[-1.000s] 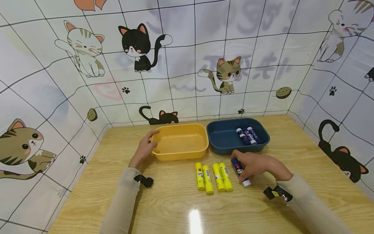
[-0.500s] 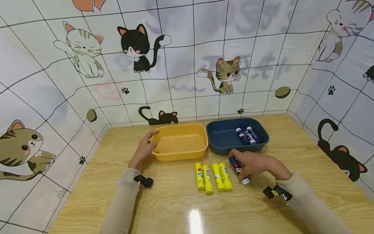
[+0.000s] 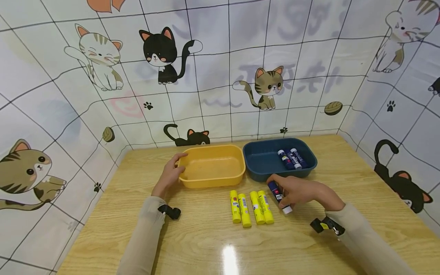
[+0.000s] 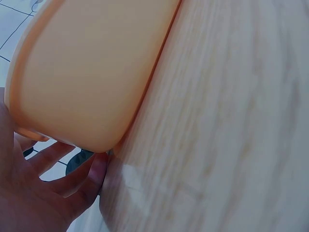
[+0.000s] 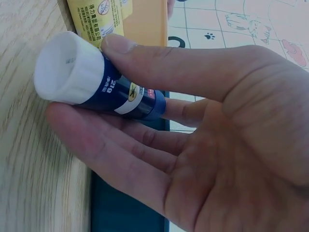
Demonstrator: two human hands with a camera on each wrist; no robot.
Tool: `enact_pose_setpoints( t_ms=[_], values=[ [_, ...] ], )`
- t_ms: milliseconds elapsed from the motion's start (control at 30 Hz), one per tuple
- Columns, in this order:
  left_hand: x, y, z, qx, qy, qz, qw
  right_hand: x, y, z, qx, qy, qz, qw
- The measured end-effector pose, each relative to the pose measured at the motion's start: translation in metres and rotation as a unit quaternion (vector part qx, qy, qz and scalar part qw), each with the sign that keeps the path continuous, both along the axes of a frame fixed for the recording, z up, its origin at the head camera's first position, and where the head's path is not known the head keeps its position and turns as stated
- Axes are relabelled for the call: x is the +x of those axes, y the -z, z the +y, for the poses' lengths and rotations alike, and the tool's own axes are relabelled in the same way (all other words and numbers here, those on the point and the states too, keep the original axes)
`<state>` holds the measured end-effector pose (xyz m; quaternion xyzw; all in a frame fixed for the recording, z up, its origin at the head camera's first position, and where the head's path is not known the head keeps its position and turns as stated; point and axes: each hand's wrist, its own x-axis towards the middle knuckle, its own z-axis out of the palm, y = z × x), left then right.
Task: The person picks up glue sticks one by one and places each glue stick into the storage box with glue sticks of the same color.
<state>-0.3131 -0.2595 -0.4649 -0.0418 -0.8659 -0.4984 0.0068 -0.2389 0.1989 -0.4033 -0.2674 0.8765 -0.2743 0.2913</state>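
Note:
My right hand (image 3: 301, 192) pinches a navy glue stick (image 3: 274, 188) between thumb and fingers, just in front of the blue bin (image 3: 260, 159). In the right wrist view the white end of this glue stick (image 5: 91, 77) faces the camera, with the thumb on one side and the fingers on the other. At the left end of the yellow bin (image 3: 212, 184), my left hand (image 3: 168, 176) grips the rim, its thumb over the inside. The left wrist view shows fingers bent beneath the outer wall of the yellow bin (image 4: 91, 77).
Several yellow glue sticks (image 3: 256, 208) lie in a loose row on the wooden table (image 3: 199, 236), left of my right hand. Three navy glue sticks (image 3: 290, 159) rest in the blue bin's right part. A wall with printed cats (image 3: 220, 95) stands behind the bins.
My right hand has shifted slightly back and left with the navy glue stick, toward the blue bin. My left hand keeps its hold on the yellow bin.

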Motion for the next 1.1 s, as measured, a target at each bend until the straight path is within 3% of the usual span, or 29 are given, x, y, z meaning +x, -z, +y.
enact_pose_setpoints(
  t_ms=[333, 667, 1100],
  values=[
    [-0.004, 0.001, 0.001, 0.007, 0.009, -0.007, 0.9999, 0.001, -0.001, 0.000, -0.013, -0.011, 0.016, 1.000],
    [-0.002, 0.000, 0.001, 0.008, 0.009, -0.009, 0.9999, 0.001, -0.009, 0.000, -0.017, -0.024, 0.093, 0.995],
    [-0.001, 0.000, -0.001, -0.001, 0.006, 0.002, 1.0000, -0.002, -0.027, -0.002, 0.004, -0.025, 0.128, 0.991]
  ],
)
